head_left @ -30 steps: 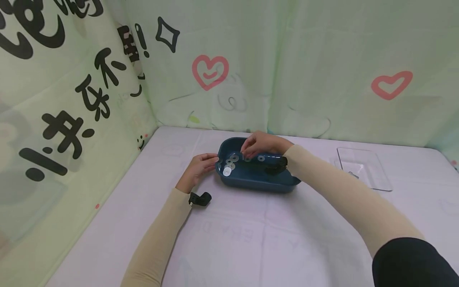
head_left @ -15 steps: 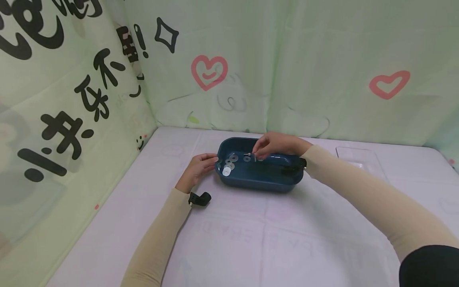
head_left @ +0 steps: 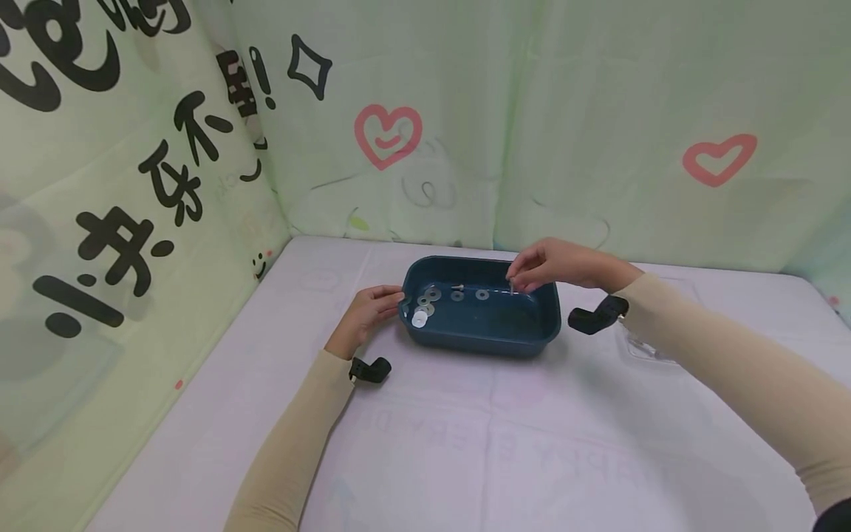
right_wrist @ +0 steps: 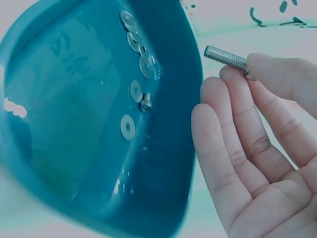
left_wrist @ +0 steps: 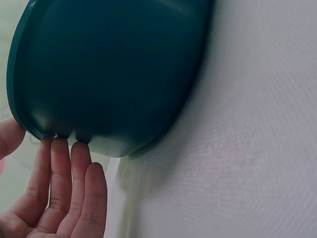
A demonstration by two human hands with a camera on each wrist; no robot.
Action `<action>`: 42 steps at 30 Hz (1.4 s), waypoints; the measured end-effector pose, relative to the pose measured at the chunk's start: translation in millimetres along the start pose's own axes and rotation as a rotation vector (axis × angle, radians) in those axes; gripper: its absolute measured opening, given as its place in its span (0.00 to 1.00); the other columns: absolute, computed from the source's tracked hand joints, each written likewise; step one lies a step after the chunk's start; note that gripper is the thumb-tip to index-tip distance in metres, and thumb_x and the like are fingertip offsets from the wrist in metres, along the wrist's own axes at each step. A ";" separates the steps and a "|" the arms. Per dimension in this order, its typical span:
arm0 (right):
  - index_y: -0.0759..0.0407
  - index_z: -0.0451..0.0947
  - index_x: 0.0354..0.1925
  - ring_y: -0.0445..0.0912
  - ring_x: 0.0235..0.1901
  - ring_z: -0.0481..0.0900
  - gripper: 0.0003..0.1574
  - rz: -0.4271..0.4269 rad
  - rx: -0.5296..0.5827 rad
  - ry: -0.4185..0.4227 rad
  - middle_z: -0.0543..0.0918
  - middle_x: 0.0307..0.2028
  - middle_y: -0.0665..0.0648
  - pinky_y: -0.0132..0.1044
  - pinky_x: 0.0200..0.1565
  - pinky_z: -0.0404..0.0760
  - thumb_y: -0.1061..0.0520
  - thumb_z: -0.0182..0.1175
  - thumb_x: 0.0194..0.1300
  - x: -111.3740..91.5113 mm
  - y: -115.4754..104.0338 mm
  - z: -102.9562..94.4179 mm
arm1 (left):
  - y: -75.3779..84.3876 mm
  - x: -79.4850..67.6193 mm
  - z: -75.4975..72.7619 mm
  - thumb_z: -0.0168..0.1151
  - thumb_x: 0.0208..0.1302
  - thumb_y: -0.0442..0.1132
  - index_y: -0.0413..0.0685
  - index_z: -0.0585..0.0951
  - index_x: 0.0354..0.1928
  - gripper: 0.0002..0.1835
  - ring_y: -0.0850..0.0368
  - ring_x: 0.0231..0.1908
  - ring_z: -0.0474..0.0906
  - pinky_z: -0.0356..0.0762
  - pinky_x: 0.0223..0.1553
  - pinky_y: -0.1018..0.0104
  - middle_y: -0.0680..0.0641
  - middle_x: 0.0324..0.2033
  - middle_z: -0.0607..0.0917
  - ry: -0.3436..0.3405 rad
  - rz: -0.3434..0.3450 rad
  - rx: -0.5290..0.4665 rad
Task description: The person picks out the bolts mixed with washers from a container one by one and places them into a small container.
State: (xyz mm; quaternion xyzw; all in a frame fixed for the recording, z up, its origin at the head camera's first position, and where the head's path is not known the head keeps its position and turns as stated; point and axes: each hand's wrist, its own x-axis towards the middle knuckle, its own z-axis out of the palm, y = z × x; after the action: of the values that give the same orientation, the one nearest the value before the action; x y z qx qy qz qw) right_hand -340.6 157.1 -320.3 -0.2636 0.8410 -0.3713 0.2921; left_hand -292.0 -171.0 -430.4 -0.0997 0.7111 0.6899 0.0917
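Observation:
My right hand hovers over the right end of a blue plastic basin, pinching a small metal bolt between thumb and index finger. In the right wrist view its threaded end sticks out past the thumb tip, while the other fingers are extended. My left hand pinches the basin's left rim, thumb at the lip and fingertips against the outer wall. On the basin floor lie several flat washers, some overlapping in a cluster on the left. A short screw rests beside one washer.
A clear shallow tray stands right of the basin, mostly hidden behind my right forearm. Black wrist cameras sit on both wrists. Green printed curtains rise behind and to the left of the white-covered table.
My right hand has moved rightward along the basin with the bolt, from above the middle washers to the right end, uncovering washers and the screw. My left hand stays at the rim.

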 end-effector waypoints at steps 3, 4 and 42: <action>0.70 0.74 0.50 0.46 0.41 0.82 0.20 0.009 0.007 0.018 0.84 0.41 0.57 0.35 0.49 0.82 0.57 0.59 0.65 -12.5 3.4 -5.6 | -0.2 0.3 0.3 0.59 0.65 0.37 0.38 0.76 0.56 0.19 0.61 0.43 0.79 0.74 0.59 0.61 0.39 0.56 0.78 0.000 -0.005 0.002; 0.71 0.74 0.51 0.46 0.41 0.82 0.21 0.015 0.013 0.025 0.84 0.41 0.57 0.35 0.49 0.82 0.57 0.59 0.65 -16.6 4.6 -7.6 | -0.2 0.3 0.4 0.59 0.65 0.37 0.38 0.76 0.56 0.19 0.60 0.43 0.79 0.74 0.59 0.61 0.40 0.56 0.79 0.001 -0.008 0.002; 0.32 0.76 0.40 0.28 0.38 0.79 0.13 0.193 0.069 0.289 0.80 0.36 0.33 0.20 0.41 0.79 0.54 0.51 0.70 -138.3 126.9 -80.8 | 0.5 -3.5 -0.2 0.57 0.66 0.37 0.35 0.73 0.58 0.21 0.60 0.45 0.78 0.73 0.61 0.60 0.37 0.58 0.76 -0.031 0.022 0.014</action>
State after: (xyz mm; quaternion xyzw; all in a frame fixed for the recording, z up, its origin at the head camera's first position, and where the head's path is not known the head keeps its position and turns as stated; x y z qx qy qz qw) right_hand -329.4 360.6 -333.5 -0.1154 0.8824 -0.4044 0.2111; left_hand -288.8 -171.1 -429.0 -0.0805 0.7153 0.6875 0.0960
